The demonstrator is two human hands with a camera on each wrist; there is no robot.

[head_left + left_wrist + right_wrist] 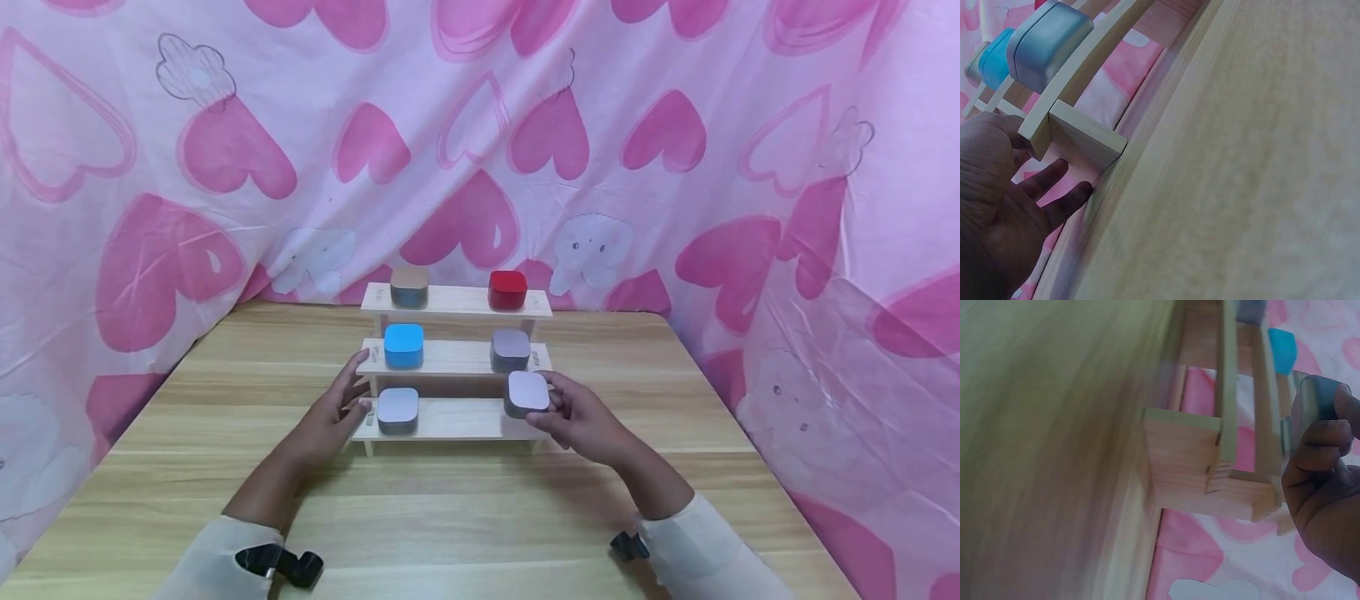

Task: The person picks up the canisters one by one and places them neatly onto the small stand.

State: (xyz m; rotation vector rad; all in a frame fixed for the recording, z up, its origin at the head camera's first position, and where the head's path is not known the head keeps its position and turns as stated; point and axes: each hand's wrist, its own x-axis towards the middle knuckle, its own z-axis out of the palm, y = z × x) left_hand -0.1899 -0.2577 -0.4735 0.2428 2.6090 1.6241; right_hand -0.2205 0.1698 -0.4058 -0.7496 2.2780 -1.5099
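Note:
A three-tier wooden stand (465, 417) rises in steps on the table. My right hand (581, 417) pinches a small rounded-square box (528, 390), pale-topped with dark sides, over the right end of the lowest step; the right wrist view shows the box (1316, 403) in curled fingers above the stand. My left hand (330, 421) is at the stand's left end, thumb at the lowest step's edge, other fingers loosely spread beside its leg (1085, 134). Close to it is a pale-topped grey box (397, 411), on the left of that step.
On the middle step are a blue box (403, 346) at left and a greyish-purple box (510, 350) at right. The top step carries a tan-topped box (408, 287) and a red box (507, 290). A pink heart-patterned curtain (465, 125) hangs behind the wooden table (450, 517).

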